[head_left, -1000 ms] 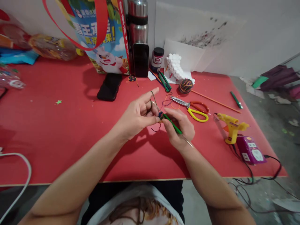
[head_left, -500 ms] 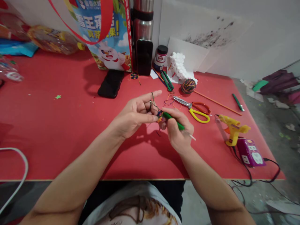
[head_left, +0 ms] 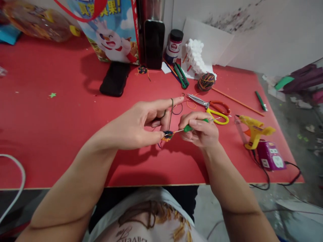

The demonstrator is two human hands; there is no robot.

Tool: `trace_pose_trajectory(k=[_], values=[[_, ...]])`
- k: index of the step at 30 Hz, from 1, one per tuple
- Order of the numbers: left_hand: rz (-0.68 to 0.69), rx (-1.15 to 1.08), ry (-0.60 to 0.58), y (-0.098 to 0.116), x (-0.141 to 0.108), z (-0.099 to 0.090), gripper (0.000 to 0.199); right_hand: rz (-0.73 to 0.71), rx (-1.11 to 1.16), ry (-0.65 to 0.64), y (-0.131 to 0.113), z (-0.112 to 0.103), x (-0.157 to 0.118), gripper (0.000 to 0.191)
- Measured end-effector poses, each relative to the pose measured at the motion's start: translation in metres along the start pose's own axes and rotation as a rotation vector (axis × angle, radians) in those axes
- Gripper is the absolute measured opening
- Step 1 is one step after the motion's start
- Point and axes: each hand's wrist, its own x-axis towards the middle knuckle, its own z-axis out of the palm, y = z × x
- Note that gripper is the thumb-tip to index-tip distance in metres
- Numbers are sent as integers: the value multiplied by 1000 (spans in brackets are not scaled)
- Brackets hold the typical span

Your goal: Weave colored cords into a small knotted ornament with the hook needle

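Observation:
My left hand point(head_left: 141, 124) pinches a small multicoloured crochet piece point(head_left: 168, 135) between thumb and fingers. Dark yarn point(head_left: 171, 114) runs from the piece up over its stretched index finger. My right hand point(head_left: 200, 129) is closed on a green-handled crochet hook point(head_left: 188, 128), whose metal tip reaches left to the piece. Beyond my hands, loose yarn trails toward a multicoloured yarn ball point(head_left: 206, 82). Scissors point(head_left: 208, 107) with red and yellow handles lie just past my right hand.
On the red table point(head_left: 63, 141) are a black phone point(head_left: 115, 79), a small crocheted round point(head_left: 142, 69), a green cutter point(head_left: 181, 76) and an orange stick point(head_left: 237, 101). A yellow glue gun point(head_left: 254, 130) stands by a purple box point(head_left: 271, 155) at the right. A bag and a jar stand behind.
My hands have moved apart, and the hook now lies nearly level, pointing left at the piece. The yarn on my left index finger is stretched longer. The view has shifted lower.

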Motion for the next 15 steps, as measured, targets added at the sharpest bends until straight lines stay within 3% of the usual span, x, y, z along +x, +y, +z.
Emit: trace_pose_trajectory(k=[5, 15], values=[[-49, 25, -61, 1, -2, -1, 90, 11, -111, -2, -4, -5, -5, 19], [-55, 5, -43, 1, -1, -2, 92, -10, -162, 85, -8, 1, -8, 17]])
